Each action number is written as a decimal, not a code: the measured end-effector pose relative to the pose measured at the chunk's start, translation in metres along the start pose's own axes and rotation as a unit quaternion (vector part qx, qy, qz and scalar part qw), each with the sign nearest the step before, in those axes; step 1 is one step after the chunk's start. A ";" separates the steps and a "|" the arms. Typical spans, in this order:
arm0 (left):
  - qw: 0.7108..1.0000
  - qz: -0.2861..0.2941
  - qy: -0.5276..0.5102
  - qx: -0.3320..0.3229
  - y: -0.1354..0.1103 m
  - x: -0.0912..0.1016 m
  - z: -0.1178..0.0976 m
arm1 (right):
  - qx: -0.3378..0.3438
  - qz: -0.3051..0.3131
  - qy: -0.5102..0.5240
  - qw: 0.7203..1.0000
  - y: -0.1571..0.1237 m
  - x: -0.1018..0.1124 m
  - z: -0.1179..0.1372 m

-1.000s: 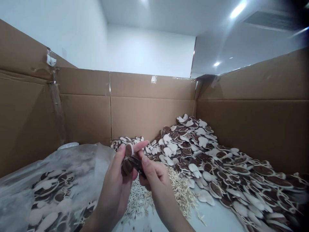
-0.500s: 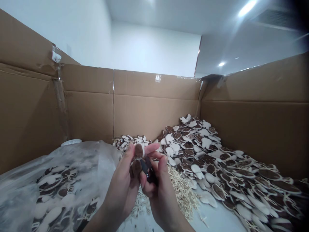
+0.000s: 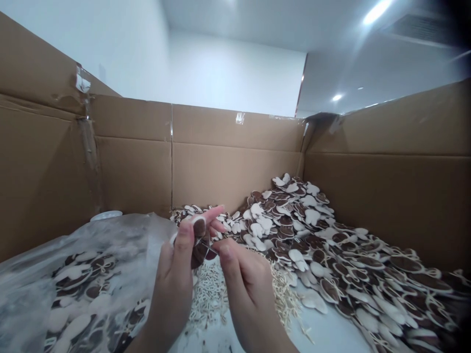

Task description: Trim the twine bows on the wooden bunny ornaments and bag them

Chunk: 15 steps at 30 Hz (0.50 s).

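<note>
My left hand (image 3: 173, 272) is closed around a small brown felt piece (image 3: 199, 226) with a white edge, thumb on its near face and forefinger stretched out behind. The lower part of this piece is partly covered by my fingers. Close to its right side, my right hand (image 3: 249, 279) pinches a thin pale cord (image 3: 208, 249) that runs across the piece. The rest of my right fingers are curled into the palm, so whatever lies inside is hidden. Below both hands lies a scatter of short pale cord bits (image 3: 209, 289).
A large heap of brown and white felt pieces (image 3: 312, 215) fills the right side. Pale cords (image 3: 283, 294) lie beside it. At left, a clear plastic bag (image 3: 143, 240) holds similar pieces, with a white lid-like disc (image 3: 106, 215) behind. Cardboard walls (image 3: 235, 171) surround the white surface.
The dark tool seen in my right hand no longer shows. That hand has turned back-up and now pinches the cord. My left hand has shifted slightly left with the felt piece.
</note>
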<state>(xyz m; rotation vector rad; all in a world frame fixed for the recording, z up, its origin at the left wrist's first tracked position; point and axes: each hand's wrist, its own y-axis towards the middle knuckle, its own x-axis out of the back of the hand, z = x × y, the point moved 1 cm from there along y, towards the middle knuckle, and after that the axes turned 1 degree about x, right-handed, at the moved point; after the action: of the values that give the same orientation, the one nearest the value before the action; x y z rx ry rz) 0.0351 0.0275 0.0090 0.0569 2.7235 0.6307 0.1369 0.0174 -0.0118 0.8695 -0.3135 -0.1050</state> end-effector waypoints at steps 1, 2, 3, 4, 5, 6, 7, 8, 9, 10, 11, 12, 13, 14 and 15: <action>1.000 -0.007 0.005 0.007 0.000 0.000 0.000 | -0.015 0.007 0.020 1.000 0.000 0.000 0.000; 1.000 -0.014 0.011 0.016 0.000 0.000 0.000 | -0.031 0.013 0.045 0.998 0.000 -0.001 -0.001; 0.999 -0.019 0.017 0.027 0.000 0.000 0.000 | -0.048 0.018 0.072 0.996 0.001 -0.001 -0.002; 0.999 -0.021 0.024 0.039 0.000 0.000 0.000 | -0.067 0.022 0.100 0.993 0.001 -0.002 -0.004; 0.998 -0.018 0.030 0.046 -0.001 0.000 0.001 | -0.086 0.024 0.128 0.988 0.001 -0.003 -0.005; 0.998 -0.014 0.034 0.049 -0.001 0.001 0.002 | -0.104 0.027 0.156 0.982 0.002 -0.003 -0.007; 0.998 -0.010 0.036 0.048 -0.001 0.001 0.003 | -0.119 0.030 0.184 0.975 0.003 -0.004 -0.008; 0.998 -0.008 0.036 0.046 -0.002 0.000 0.004 | -0.129 0.032 0.210 0.969 0.003 -0.004 -0.008; 0.999 -0.009 0.032 0.043 -0.003 0.000 0.004 | -0.136 0.034 0.232 0.963 0.004 -0.005 -0.008; 0.999 -0.010 0.027 0.040 -0.004 -0.001 0.005 | -0.140 0.034 0.251 0.957 0.005 -0.005 -0.008; 0.999 -0.011 0.024 0.036 -0.004 -0.002 0.005 | -0.142 0.032 0.265 0.953 0.005 -0.006 -0.007; 0.999 -0.013 0.021 0.034 -0.005 -0.003 0.004 | -0.144 0.029 0.276 0.950 0.005 -0.006 -0.007; 0.999 -0.014 0.019 0.034 -0.005 -0.004 0.004 | -0.145 0.026 0.284 0.947 0.006 -0.007 -0.007; 0.999 -0.014 0.017 0.035 -0.005 -0.005 0.004 | -0.145 0.024 0.292 0.945 0.006 -0.007 -0.007; 0.999 -0.016 0.016 0.037 -0.005 -0.006 0.003 | -0.145 0.023 0.298 0.943 0.006 -0.007 -0.007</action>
<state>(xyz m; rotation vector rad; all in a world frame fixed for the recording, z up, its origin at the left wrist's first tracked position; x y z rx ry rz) 0.0416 0.0235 0.0055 0.0227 2.7717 0.5272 0.1318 0.0282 -0.0130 0.5641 0.2469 0.1538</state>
